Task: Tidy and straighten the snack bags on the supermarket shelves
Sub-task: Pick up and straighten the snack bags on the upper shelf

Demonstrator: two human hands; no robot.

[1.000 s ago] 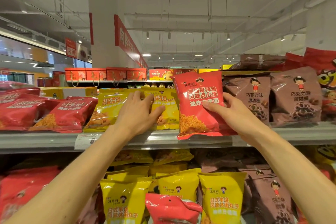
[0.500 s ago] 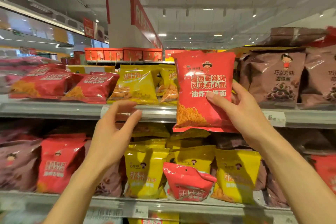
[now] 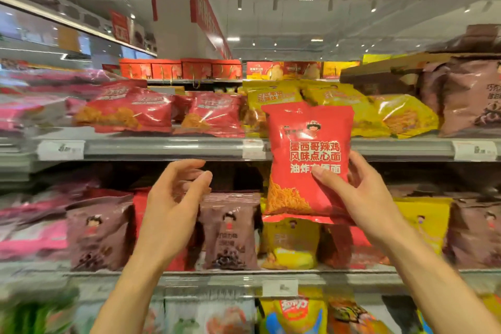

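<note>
My right hand [image 3: 360, 192] grips a red snack bag [image 3: 303, 149] upright in front of the shelves, thumb across its front and fingers behind. It hangs before the top shelf's edge [image 3: 162, 148]. My left hand [image 3: 176, 198] is in the air to its left, fingers loosely curled, holding nothing. On the top shelf lie red bags [image 3: 127, 111], yellow bags [image 3: 379, 114] and brown bags [image 3: 471, 95]. The middle shelf holds brown bags [image 3: 230, 230], a yellow bag [image 3: 290, 244] and red bags [image 3: 360, 249].
Price tags [image 3: 61, 150] sit along the metal shelf rails. A lower shelf shows more coloured bags [image 3: 295, 314]. Red gift boxes [image 3: 179, 68] stand on a farther rack behind. The left side of the view is blurred.
My left hand left the yellow bags on the top shelf and dropped below the shelf edge. The red bag came down with my right hand, and my view swung left and down.
</note>
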